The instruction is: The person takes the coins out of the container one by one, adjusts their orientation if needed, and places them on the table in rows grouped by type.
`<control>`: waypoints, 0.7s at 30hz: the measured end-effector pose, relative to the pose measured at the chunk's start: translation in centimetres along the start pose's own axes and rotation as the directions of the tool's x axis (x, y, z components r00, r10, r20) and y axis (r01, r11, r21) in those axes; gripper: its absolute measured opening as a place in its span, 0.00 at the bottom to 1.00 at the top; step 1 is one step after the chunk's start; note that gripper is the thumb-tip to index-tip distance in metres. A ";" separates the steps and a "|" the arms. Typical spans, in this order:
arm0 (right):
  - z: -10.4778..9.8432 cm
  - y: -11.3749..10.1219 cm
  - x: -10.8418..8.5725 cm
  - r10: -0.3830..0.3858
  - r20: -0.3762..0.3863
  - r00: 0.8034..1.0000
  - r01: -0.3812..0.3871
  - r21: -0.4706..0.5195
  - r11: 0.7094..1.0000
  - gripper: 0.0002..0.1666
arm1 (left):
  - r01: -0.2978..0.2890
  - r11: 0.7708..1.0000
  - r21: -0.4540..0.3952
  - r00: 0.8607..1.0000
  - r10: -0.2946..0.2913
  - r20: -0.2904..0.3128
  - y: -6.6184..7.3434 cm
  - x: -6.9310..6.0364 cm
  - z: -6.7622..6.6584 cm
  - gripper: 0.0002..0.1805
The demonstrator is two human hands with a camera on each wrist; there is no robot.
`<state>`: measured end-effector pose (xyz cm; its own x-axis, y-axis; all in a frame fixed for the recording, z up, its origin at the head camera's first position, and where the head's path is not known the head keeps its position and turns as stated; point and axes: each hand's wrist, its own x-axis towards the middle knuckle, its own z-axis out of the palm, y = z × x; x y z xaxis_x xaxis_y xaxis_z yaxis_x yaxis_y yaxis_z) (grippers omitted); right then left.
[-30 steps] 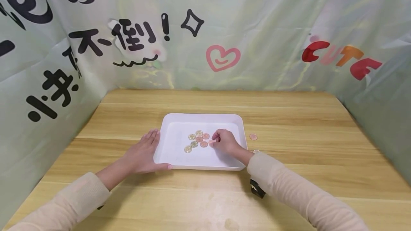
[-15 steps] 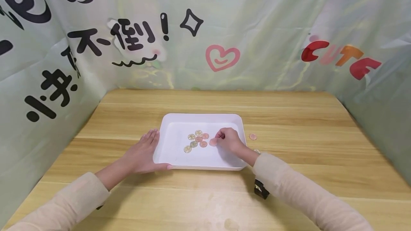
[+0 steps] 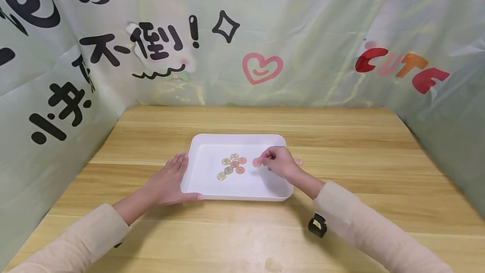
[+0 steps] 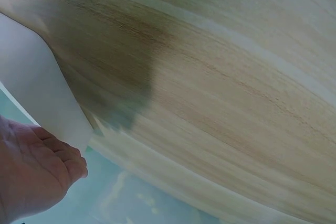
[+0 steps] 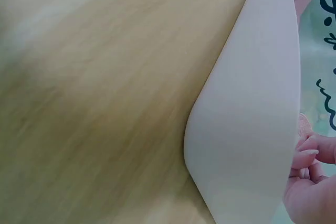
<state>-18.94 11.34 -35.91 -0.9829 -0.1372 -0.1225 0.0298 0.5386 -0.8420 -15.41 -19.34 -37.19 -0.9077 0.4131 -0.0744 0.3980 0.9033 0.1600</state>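
A white rectangular tray (image 3: 201, 184) stands on the wooden table. My left hand (image 3: 166, 183) rests against its left side with straight fingers, the thumb along the front-left corner. Over the right part of the tray, my right hand (image 3: 282, 162) pinches a copper-coloured coin (image 3: 257, 162) between thumb and fingertips. That same coin (image 5: 305, 124) shows above the tray wall in the right wrist view. Several gold coins (image 3: 221, 176) and copper coins (image 3: 240, 170) lie touching in a cluster mid-tray.
Just right of the tray, another copper coin (image 3: 299, 161) lies on the table (image 3: 360, 159), partly beside my right wrist. A printed cloth (image 3: 314, 45) hangs behind the table and along both sides.
My right hand has moved right and slightly back with the copper coin, away from the cluster. A gold coin seen earlier right of the tray is now hidden by that arm. The left hand stays put.
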 end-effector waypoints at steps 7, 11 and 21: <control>-1.2 0.5 -0.6 0.027 -0.016 1.000 -0.026 0.010 1.000 0.08 | -0.009 1.000 0.003 1.000 0.009 -0.004 0.0 0.0 -0.1 0.63; -2.3 0.9 -0.7 0.054 -0.030 0.998 -0.053 0.036 0.998 0.08 | -0.013 1.000 0.006 1.000 0.013 -0.005 0.0 0.0 0.0 0.63; -5.3 2.2 -1.3 0.081 -0.047 0.996 -0.077 0.071 0.994 0.09 | -0.014 1.000 0.008 1.000 0.014 -0.010 0.0 0.0 0.0 0.63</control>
<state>-18.53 17.10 -34.80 -0.9847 -0.0544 -0.1653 0.1184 0.4871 -0.8653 -15.38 -19.36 -37.16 -0.9035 0.4241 -0.0624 0.4113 0.8986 0.1530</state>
